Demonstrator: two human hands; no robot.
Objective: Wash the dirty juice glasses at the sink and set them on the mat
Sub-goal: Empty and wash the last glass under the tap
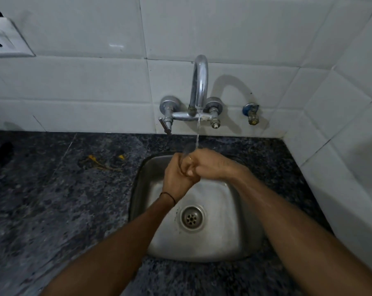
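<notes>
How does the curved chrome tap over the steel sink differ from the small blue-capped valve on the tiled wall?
The curved chrome tap is tall, arches over the steel sink and is running water; the small blue-capped valve is short, sits right of it and shows no flow. Both are metal fittings on the white tiled wall.

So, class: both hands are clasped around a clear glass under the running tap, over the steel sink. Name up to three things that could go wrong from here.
1. The juice glass is wet and almost hidden between the left hand and right hand; it could slip and break in the steel sink.
2. It sits close under the tap spout, so lifting it carelessly might knock the rim.
3. The stream of water may splash onto the granite counter.
</notes>
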